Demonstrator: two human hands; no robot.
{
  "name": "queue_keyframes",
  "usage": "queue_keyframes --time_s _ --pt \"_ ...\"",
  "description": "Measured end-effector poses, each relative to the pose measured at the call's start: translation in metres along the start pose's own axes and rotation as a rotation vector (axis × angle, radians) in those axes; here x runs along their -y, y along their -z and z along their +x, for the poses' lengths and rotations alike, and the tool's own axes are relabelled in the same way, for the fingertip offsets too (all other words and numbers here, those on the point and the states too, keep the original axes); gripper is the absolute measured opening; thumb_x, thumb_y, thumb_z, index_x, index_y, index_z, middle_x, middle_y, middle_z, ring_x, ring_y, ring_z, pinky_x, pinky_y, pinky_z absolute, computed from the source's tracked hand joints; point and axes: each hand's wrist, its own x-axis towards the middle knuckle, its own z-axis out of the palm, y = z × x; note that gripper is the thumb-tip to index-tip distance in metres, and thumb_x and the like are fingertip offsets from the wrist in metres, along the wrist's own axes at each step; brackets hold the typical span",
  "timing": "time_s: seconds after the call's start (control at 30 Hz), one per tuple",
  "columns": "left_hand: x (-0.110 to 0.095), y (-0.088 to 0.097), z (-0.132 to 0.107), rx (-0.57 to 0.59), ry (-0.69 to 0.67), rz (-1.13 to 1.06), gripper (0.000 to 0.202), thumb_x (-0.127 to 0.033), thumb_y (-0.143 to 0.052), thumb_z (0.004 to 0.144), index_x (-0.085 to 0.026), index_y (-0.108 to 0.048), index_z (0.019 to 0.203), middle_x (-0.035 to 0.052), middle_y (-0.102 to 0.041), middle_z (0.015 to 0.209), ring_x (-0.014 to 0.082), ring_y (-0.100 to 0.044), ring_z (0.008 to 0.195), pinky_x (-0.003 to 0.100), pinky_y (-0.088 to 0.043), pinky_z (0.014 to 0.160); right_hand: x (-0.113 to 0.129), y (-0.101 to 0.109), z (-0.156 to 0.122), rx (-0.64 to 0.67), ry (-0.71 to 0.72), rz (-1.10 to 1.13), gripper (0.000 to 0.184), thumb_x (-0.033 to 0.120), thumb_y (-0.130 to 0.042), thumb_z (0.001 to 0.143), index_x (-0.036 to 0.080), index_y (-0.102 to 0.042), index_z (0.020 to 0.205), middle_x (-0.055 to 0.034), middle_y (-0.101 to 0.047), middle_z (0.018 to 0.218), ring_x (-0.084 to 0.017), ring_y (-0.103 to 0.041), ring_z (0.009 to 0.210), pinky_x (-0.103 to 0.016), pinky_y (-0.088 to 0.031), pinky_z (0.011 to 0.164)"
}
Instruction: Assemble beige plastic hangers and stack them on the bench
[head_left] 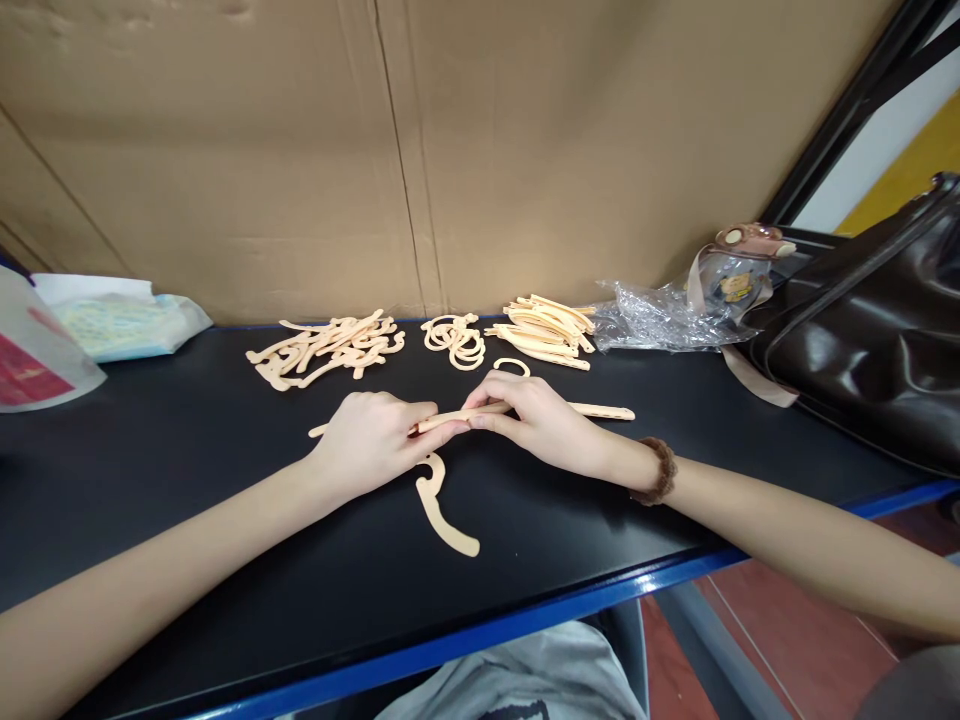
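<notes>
My left hand point(371, 435) and my right hand point(544, 420) are close together over the black table, both closed around slim beige plastic hanger pieces point(446, 416). A long hanger bar point(604, 411) sticks out past my right hand, and a narrow beige tip point(318, 432) shows beyond my left. How these parts join is hidden by my fingers. Just behind my right hand curves a beige hook point(512, 366); whether it is attached cannot be seen. Nearer to me, a loose curved hanger arm point(448, 510) lies below my left fingers.
At the back lie piles of curved hanger arms point(334, 345), hooks point(456, 340) and bars point(544, 330). Crumpled clear plastic point(649, 318) and a dark bag point(862, 330) sit right. A soft packet point(135, 325) and a white-and-red container point(45, 345) stand left. Cardboard point(480, 150) rises behind.
</notes>
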Motion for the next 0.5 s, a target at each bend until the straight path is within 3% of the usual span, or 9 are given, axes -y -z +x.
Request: queue_keyframes --time_s 0.5 --pt "-0.0014 -0.0002 0.0008 0.015 0.013 -0.025 0.064 -0.066 -0.024 0.089 -0.019 -0.052 0.054 0.0016 -0.049 0.045 0.0145 -0.046 0.044 0.025 -0.019 0.049 -0.0002 0.0013 -0.0009 -0.005 -0.028 -0.016 0.009 0.022 -0.059 0.091 0.016 -0.065 0.087 -0.0012 -0.062 0.086 -0.013 -0.059 0.080 -0.024 -0.043 0.072"
